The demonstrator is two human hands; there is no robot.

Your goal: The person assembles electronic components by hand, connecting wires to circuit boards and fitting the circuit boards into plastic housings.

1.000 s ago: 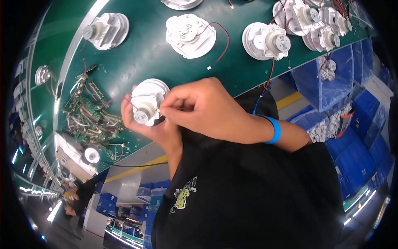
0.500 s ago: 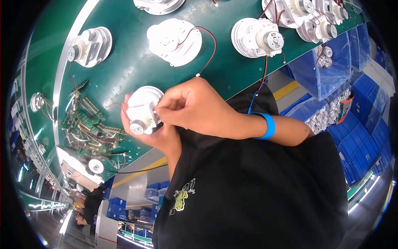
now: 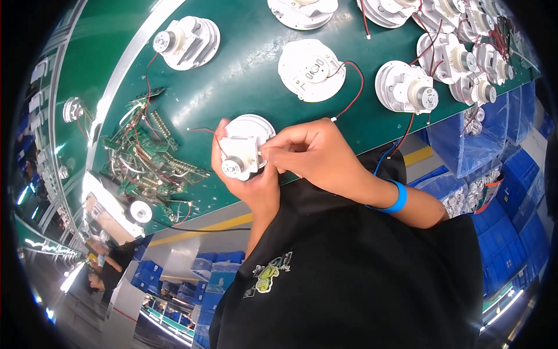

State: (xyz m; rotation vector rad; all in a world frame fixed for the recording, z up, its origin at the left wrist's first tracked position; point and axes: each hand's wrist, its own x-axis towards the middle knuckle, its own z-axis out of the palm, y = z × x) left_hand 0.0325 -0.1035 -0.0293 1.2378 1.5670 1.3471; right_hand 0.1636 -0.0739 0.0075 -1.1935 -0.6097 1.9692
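A round white motor assembly [image 3: 243, 146] with a small silver-ended motor and a thin red wire is held over the near part of the table. My left hand [image 3: 256, 189] is closed around it from below, with fingers along its left side. Against the assembly's right side, the thumb and fingers of my right hand [image 3: 317, 151] are pinched together. Whatever lies between those fingertips is too small to make out. Just beyond, another white motor assembly [image 3: 311, 70] lies on the green tabletop [image 3: 244, 75], its red and black wire curling toward my right hand.
More white motor assemblies [image 3: 189, 43] stand around the table, several crowded at the far right. Green circuit boards [image 3: 145, 160] with wires lie heaped at left. Blue bins [image 3: 459, 136] with plastic liners and white parts line the right. A co-worker [image 3: 107, 264] is at lower left.
The whole scene has shifted rightward in the picture as the view turned. Both hands keep nearly the same grip on the motor assembly, the right fingertips still at its side.
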